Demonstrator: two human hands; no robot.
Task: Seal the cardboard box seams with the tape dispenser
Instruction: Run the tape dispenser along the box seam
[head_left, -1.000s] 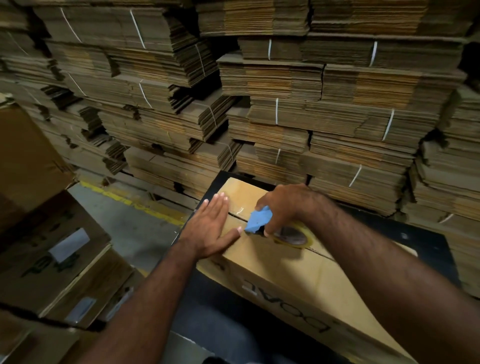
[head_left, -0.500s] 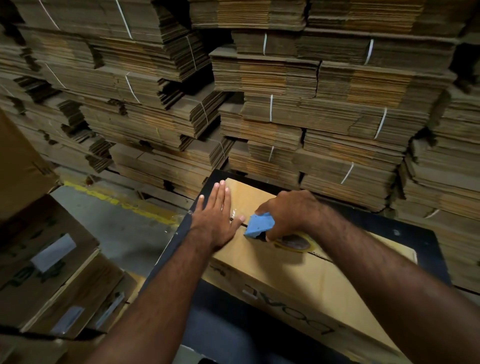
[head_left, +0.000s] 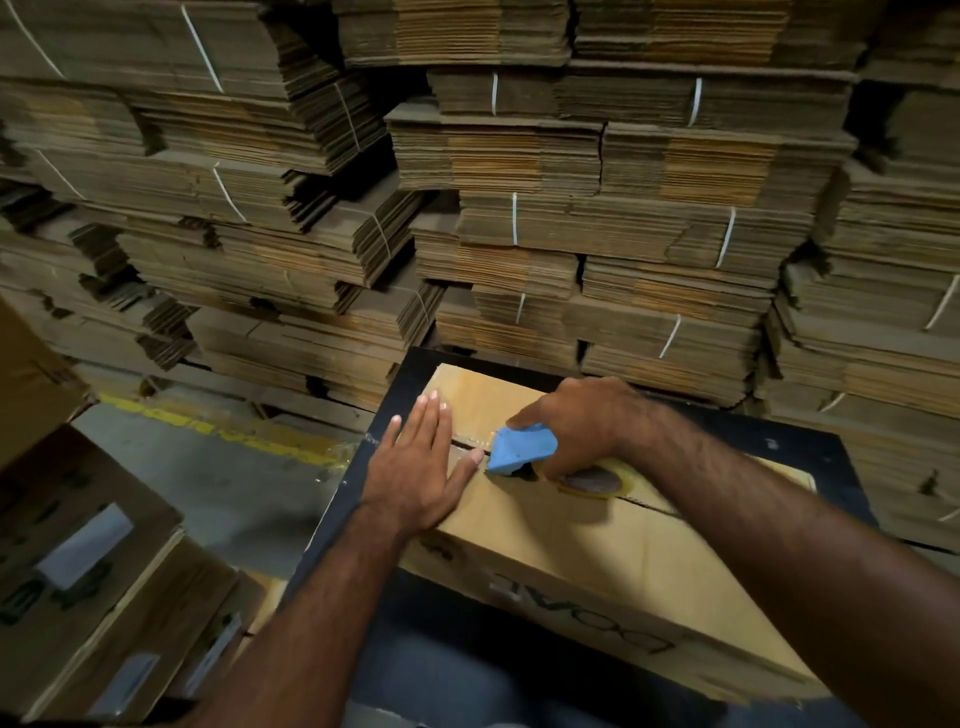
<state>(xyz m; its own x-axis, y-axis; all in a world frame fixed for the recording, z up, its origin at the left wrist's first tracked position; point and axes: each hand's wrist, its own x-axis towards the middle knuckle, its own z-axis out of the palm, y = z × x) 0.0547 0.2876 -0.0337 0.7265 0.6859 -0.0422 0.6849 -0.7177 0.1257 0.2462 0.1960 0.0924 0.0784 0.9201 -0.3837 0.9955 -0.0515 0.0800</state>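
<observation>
A long brown cardboard box (head_left: 613, 561) lies on a black table (head_left: 810, 441), its centre seam running from far left to near right. My left hand (head_left: 421, 467) rests flat with fingers spread on the box's left end, pressing on clear tape over the seam. Just to its right, my right hand (head_left: 582, 421) grips a blue tape dispenser (head_left: 519, 449) with a roll of clear tape (head_left: 597, 480), held down on the seam. The seam to the right of the roll shows as a dark open line.
Tall stacks of strapped flat cardboard (head_left: 519, 208) fill the wall behind the table. Printed cardboard boxes with white labels (head_left: 93, 571) stand at the lower left. A grey floor with a yellow line (head_left: 223, 431) lies between them and the table.
My left hand slid along the box's left end and now lies flat with the thumb by the dispenser. The dispenser has stayed close to the same spot on the seam.
</observation>
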